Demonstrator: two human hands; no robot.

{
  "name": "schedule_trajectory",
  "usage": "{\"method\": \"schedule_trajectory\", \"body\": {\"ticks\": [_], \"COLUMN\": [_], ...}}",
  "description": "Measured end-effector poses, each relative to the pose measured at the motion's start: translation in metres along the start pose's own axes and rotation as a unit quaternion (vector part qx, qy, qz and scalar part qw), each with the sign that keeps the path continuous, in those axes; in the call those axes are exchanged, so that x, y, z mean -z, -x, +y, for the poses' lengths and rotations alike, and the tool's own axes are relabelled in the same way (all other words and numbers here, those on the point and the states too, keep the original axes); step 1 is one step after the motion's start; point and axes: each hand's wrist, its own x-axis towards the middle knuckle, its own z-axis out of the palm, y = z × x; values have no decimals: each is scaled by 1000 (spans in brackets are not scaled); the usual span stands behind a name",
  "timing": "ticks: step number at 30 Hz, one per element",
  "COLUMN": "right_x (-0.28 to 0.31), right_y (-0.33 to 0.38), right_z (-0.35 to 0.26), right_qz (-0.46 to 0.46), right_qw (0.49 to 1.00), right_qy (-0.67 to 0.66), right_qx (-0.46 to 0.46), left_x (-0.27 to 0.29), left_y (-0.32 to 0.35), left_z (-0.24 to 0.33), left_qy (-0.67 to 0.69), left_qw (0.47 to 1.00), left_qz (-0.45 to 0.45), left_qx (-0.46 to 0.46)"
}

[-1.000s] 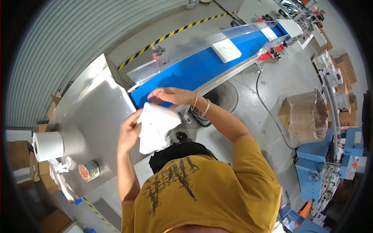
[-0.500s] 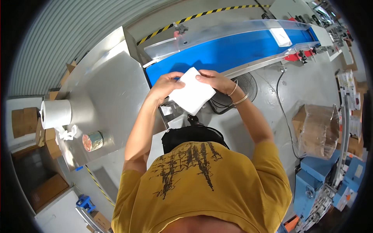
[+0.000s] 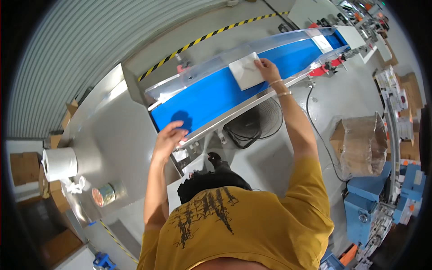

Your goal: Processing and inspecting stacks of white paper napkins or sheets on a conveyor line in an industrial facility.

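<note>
My right hand [image 3: 269, 73] grips the right edge of a flat, square white packet [image 3: 245, 74]. The packet is tilted over the blue conveyor belt [image 3: 198, 105]; whether it touches the belt I cannot tell. Near the belt's left end, my left hand [image 3: 169, 140] is open and holds nothing, its fingers curved and apart. A second flat white packet [image 3: 322, 43] lies farther along the belt, near its right end. Clear side guards [image 3: 211, 67] run along the conveyor.
On the metal table [image 3: 110, 139] at left stand a white roll [image 3: 60, 163] and a short, patterned cylinder [image 3: 104, 195]. A fan [image 3: 256, 123] sits below the conveyor. A cable [image 3: 317, 123] crosses the floor toward a plastic-wrapped carton [image 3: 362, 144]. Blue machinery [image 3: 366, 207] stands at right.
My right hand has carried the packet away from my body to the right, over the belt. My left hand has let go of it and moved left and nearer me.
</note>
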Motion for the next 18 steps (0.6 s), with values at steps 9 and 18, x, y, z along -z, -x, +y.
{"method": "schedule_trajectory", "body": {"ticks": [9, 18], "right_x": [17, -83], "right_y": [64, 278], "right_z": [-36, 14], "right_qz": [340, 409], "right_qw": [880, 909], "right_qy": [249, 80], "right_qx": [218, 16], "left_x": [35, 44], "left_y": [50, 37], "left_z": [-66, -112], "left_qy": [27, -107], "left_qw": [990, 971], "left_qz": [137, 27], "left_qx": [1, -211]}}
